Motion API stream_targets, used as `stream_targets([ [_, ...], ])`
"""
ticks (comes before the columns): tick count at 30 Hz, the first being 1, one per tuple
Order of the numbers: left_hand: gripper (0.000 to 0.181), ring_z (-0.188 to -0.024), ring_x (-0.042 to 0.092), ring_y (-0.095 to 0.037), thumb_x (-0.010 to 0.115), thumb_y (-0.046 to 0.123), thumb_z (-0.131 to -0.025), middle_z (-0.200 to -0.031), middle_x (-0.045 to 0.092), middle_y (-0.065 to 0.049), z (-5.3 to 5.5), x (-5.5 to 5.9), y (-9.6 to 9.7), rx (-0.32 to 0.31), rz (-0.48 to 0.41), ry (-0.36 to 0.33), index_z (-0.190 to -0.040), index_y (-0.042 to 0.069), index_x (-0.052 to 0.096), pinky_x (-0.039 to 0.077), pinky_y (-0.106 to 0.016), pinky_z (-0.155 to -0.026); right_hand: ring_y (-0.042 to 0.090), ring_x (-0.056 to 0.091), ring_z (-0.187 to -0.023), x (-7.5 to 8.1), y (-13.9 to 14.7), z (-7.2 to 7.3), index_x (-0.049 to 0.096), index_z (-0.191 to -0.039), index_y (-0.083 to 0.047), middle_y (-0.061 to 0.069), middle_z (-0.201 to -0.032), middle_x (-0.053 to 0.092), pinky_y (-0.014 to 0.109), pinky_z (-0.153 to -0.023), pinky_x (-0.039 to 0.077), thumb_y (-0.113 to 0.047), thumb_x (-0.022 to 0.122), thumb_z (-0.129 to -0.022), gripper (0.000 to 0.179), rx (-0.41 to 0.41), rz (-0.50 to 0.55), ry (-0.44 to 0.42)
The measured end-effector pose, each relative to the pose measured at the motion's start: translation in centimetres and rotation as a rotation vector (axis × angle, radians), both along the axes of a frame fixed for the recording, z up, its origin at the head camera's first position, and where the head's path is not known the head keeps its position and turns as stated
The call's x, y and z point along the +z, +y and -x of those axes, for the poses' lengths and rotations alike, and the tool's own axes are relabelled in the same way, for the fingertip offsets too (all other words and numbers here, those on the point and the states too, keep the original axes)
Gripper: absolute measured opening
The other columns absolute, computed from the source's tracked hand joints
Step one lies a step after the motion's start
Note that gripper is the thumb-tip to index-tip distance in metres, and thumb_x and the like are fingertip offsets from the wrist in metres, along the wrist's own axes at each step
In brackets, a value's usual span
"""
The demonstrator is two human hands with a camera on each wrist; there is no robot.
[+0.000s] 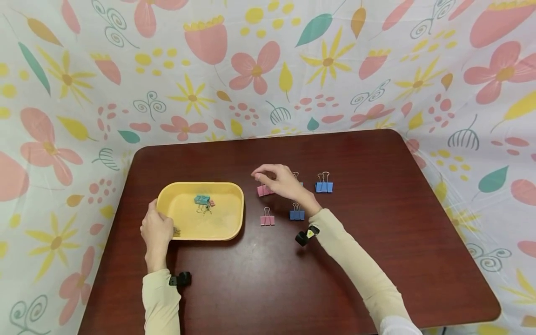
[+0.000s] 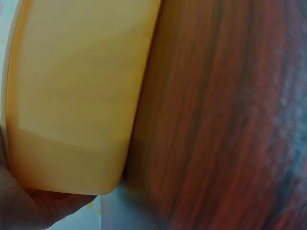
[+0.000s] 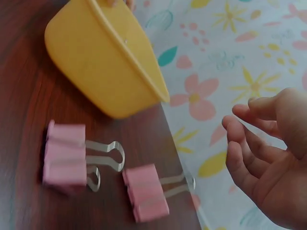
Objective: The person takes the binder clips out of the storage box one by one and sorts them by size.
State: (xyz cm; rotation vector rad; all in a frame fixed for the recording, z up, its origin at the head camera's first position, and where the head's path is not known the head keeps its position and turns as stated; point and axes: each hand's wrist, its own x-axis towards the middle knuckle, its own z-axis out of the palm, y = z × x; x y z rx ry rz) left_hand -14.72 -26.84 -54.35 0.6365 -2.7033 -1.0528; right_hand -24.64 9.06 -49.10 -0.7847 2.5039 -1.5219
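At the left end of a yellow plastic tray (image 1: 243, 211), my left hand (image 1: 157, 230) grips the rim. The left wrist view has the tray's side wall (image 2: 81, 96) close up, with that hand's fingers bent against its end. My right hand (image 1: 284, 182) hovers over a pink binder clip (image 1: 264, 190), partly covering it. Its fingers are loosely bent and hold nothing, as the right wrist view makes plain. A second pink binder clip (image 1: 267, 220) lies nearer to me. Inside the tray are a teal binder clip (image 1: 202, 199) and several small pieces.
Right of the pink clips lie a dark blue binder clip (image 1: 297, 215) and a lighter blue one (image 1: 324, 187). Another blue clip is mostly hidden behind the right hand. The brown table (image 1: 259, 288) meets a flower-patterned cloth (image 1: 255, 102) along its back edge.
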Motion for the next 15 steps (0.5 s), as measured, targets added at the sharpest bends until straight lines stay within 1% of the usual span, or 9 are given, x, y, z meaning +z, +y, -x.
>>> stream_targets([
  [2, 0.052, -0.122, 0.053, -0.053, 0.036, 0.006, -0.098, -0.14, 0.056, -0.03, 0.0, 0.0, 0.0, 0.001, 0.002, 0.0, -0.15, 0.001, 0.042, 0.034, -0.066, -0.103, 0.033, 0.074, -0.082, 0.2, -1.2, 0.2, 0.075, -0.114, -0.014, 0.01, -0.104, 0.076, 0.036, -0.064, 0.056, -0.024, 0.062, -0.102, 0.02, 0.037, -0.006, -0.02],
  [4, 0.052, -0.122, 0.053, -0.053, 0.036, 0.006, -0.098, -0.139, 0.056, -0.03, 0.0, -0.1, 0.0, -0.001, 0.011, 0.001, -0.15, 0.001, 0.042, 0.035, -0.066, -0.102, 0.031, 0.074, -0.074, 0.4, -2.4, 0.5, 0.074, -0.115, -0.015, 0.008, -0.103, 0.076, 0.034, -0.058, 0.055, -0.024, 0.061, -0.102, 0.02, 0.061, -0.03, -0.025],
  [6, 0.052, -0.121, 0.054, -0.053, 0.036, 0.006, -0.098, -0.138, 0.057, -0.03, 0.0, -0.1, 0.0, -0.003, 0.021, 0.005, -0.149, 0.001, 0.043, 0.035, -0.066, -0.101, 0.03, 0.073, -0.069, 0.6, -3.6, 0.8, 0.074, -0.115, -0.015, 0.005, -0.102, 0.076, 0.032, -0.06, 0.056, -0.025, 0.061, -0.102, 0.021, 0.084, -0.047, -0.024],
  [7, 0.052, -0.121, 0.054, -0.053, 0.036, 0.006, -0.097, -0.138, 0.057, -0.03, 0.0, -0.1, 0.0, -0.005, 0.024, 0.005, -0.149, 0.001, 0.043, 0.035, -0.066, -0.101, 0.028, 0.073, -0.07, 0.7, -4.2, 1.0, 0.074, -0.115, -0.015, 0.007, -0.101, 0.076, 0.031, -0.061, 0.057, -0.025, 0.06, -0.102, 0.021, 0.098, -0.046, -0.029],
  [8, 0.052, -0.121, 0.054, -0.053, 0.036, 0.006, -0.097, -0.138, 0.057, -0.03, 0.0, -0.1, 0.0, -0.006, 0.026, 0.005, -0.149, 0.0, 0.043, 0.035, -0.066, -0.101, 0.03, 0.073, -0.071, 0.8, -4.8, 1.1, 0.073, -0.115, -0.015, 0.008, -0.098, 0.076, 0.03, -0.063, 0.057, -0.024, 0.06, -0.102, 0.02, 0.108, -0.048, -0.028],
  [10, 0.052, -0.121, 0.054, -0.053, 0.036, 0.006, -0.097, -0.137, 0.057, -0.031, 0.0, -0.1, 0.0, -0.006, 0.032, 0.003, -0.149, 0.0, 0.043, 0.036, -0.067, -0.101, 0.028, 0.074, -0.074, 0.9, -5.9, 1.4, 0.073, -0.115, -0.014, 0.01, -0.1, 0.075, 0.028, -0.069, 0.056, -0.024, 0.06, -0.103, 0.021, 0.132, -0.043, -0.033],
  [13, 0.053, -0.121, 0.054, -0.053, 0.036, 0.006, -0.097, -0.138, 0.057, -0.03, 0.1, -0.1, -0.1, -0.005, 0.032, 0.001, -0.149, 0.0, 0.042, 0.035, -0.066, -0.101, 0.031, 0.074, -0.077, 1.0, -7.5, 1.7, 0.073, -0.116, -0.012, 0.015, -0.101, 0.076, 0.027, -0.07, 0.056, -0.022, 0.059, -0.103, 0.021, 0.166, -0.037, -0.049],
  [15, 0.053, -0.121, 0.054, -0.053, 0.037, 0.006, -0.097, -0.138, 0.057, -0.03, 0.1, 0.0, -0.1, -0.003, 0.033, 0.002, -0.15, 0.0, 0.042, 0.035, -0.066, -0.101, 0.032, 0.074, -0.081, 1.1, -8.6, 1.9, 0.073, -0.116, -0.011, 0.015, -0.105, 0.075, 0.026, -0.071, 0.056, -0.021, 0.059, -0.103, 0.022, 0.184, -0.026, -0.062],
])
